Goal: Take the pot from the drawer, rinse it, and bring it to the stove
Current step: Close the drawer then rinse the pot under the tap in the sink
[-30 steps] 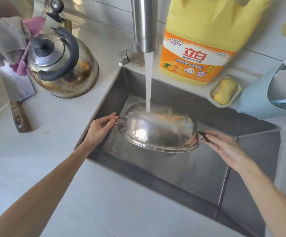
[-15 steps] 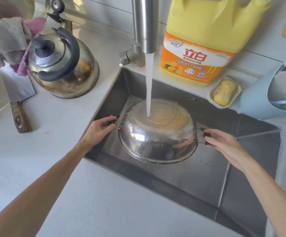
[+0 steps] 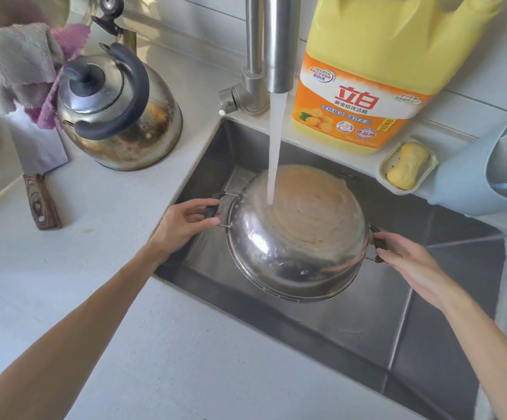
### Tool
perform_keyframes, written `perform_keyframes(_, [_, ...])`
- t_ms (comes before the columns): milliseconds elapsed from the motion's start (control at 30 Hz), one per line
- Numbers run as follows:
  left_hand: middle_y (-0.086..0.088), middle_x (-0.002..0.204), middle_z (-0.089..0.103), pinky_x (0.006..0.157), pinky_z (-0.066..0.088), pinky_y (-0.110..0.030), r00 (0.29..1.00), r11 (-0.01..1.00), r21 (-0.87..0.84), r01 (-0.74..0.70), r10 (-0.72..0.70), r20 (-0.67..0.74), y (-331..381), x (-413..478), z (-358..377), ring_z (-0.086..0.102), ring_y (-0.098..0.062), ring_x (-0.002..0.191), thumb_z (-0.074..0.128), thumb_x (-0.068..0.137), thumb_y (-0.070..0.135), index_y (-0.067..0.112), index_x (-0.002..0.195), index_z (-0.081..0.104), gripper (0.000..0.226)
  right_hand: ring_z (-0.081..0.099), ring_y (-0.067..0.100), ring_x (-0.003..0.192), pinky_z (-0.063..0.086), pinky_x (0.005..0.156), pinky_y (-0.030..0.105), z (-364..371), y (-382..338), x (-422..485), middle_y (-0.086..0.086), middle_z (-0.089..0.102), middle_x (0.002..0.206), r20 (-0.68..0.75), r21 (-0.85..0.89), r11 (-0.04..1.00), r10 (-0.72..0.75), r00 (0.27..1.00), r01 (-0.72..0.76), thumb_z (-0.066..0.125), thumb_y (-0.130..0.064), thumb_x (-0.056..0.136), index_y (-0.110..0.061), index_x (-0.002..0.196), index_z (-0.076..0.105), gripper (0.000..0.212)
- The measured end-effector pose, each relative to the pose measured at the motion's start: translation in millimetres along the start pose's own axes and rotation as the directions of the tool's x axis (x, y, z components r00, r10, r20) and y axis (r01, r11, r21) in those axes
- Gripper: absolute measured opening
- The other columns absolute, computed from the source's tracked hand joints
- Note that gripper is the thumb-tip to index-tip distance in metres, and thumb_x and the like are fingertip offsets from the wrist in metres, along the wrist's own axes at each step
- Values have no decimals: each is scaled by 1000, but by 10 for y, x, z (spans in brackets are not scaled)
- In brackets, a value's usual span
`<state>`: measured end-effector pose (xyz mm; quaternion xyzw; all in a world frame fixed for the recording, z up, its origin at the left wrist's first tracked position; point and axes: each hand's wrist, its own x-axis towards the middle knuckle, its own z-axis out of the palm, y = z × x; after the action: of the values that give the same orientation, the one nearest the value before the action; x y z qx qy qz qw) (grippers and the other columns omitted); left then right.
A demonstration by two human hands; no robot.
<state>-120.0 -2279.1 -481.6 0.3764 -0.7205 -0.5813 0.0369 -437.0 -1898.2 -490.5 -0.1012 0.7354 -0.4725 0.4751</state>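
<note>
While the water stream (image 3: 275,150) pours from the tap (image 3: 272,40), the pot (image 3: 299,237) is held bottom-up over the steel sink (image 3: 397,322), its rim tipped toward the camera and its discoloured base facing up under the flow. The left hand (image 3: 182,224) pinches the pot's left black handle (image 3: 212,210) between thumb and fingers; the right hand (image 3: 409,263) curls its fingers around the right handle (image 3: 378,244). Both forearms reach in across the pale countertop (image 3: 124,328). To the left on that countertop lie a cleaver with a wooden grip (image 3: 41,201) and, beyond it, a stained metal kettle (image 3: 118,113) with a black handle, grey and pink cloths (image 3: 27,65) hanging just beside it. On the ledge behind the sink, a yellow bar of soap (image 3: 408,165) rests in a small dish, next to a pale blue holder (image 3: 482,177). Farthest back stands a large yellow detergent jug (image 3: 382,65); its orange label reads 立白 in big red characters, with smaller lines of Chinese print and orange fruit pictures below, too fine to read surely. Compared with half a second ago, the pot has tilted further, showing more of its base, and both hands have stayed on the handles.
</note>
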Motion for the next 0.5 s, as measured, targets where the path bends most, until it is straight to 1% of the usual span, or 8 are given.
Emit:
perform_keyframes(67, [0, 115, 76, 90, 53, -11, 998, 998, 8, -60, 60, -9, 43, 14, -1, 72, -7, 101, 85, 80, 38, 37, 117, 76, 39, 60, 16, 129, 42, 112, 44, -5, 50, 29, -3, 69, 133, 8, 5, 1000, 5, 1000, -5, 62, -2, 97, -14, 131, 66, 36])
perform_keyframes(133, [-8, 115, 75, 92, 55, -14, 994, 994, 11, -109, 109, -17, 91, 19, -4, 72, -14, 99, 84, 81, 38, 36, 116, 77, 36, 60, 20, 127, 40, 112, 45, -3, 89, 65, 2, 69, 134, 10, 24, 999, 25, 1000, -25, 61, -1, 98, -12, 131, 66, 35])
perform_keyframes(200, [-5, 110, 78, 95, 54, -16, 991, 991, 21, -132, 133, -32, 138, 23, -13, 73, -11, 97, 80, 80, 52, 40, 113, 75, 36, 63, 21, 120, 44, 108, 42, 9, 99, 105, 8, 71, 131, 5, 66, 996, 59, 998, -59, 61, 0, 97, -11, 129, 67, 34])
perform_keyframes(233, [-2, 103, 80, 96, 54, -16, 990, 991, 21, -134, 134, -35, 160, 27, -18, 75, -9, 95, 77, 79, 59, 41, 112, 75, 38, 66, 19, 114, 49, 103, 37, 15, 96, 123, 10, 72, 128, 9, 104, 992, 75, 997, -76, 62, -1, 95, -10, 128, 68, 34])
perform_keyframes(267, [-1, 95, 81, 96, 54, -18, 991, 992, 10, -127, 127, -35, 172, 38, -21, 77, -9, 92, 75, 79, 63, 39, 112, 75, 40, 69, 14, 108, 53, 95, 29, 21, 89, 141, 10, 74, 125, 16, 153, 984, 88, 996, -90, 64, -2, 93, -9, 126, 69, 34])
perform_keyframes(333, [-1, 88, 81, 93, 58, -28, 995, 996, -28, -88, 87, -48, 171, 79, -25, 80, -14, 88, 73, 83, 61, 34, 112, 75, 40, 71, 10, 99, 56, 83, 19, 16, 75, 163, 12, 74, 123, 27, 236, 966, 102, 994, -106, 69, -10, 87, -11, 119, 75, 33])
perform_keyframes(400, [-1, 88, 82, 89, 60, -32, 997, 998, -49, -38, 34, -67, 151, 123, -28, 81, -17, 86, 72, 85, 57, 31, 110, 77, 36, 66, 16, 98, 56, 80, 16, -3, 47, 175, 16, 72, 126, 32, 266, 957, 107, 994, -112, 72, -17, 84, -13, 115, 78, 32])
perform_keyframes(500, [-2, 87, 82, 81, 64, -28, 997, 996, -80, 51, -56, -59, 77, 155, -13, 80, -19, 84, 71, 89, 49, 29, 106, 78, 27, 52, 29, 107, 55, 78, 18, -11, -32, 176, 17, 73, 123, 18, 247, 964, 96, 995, -97, 79, -30, 81, -13, 117, 77, 40])
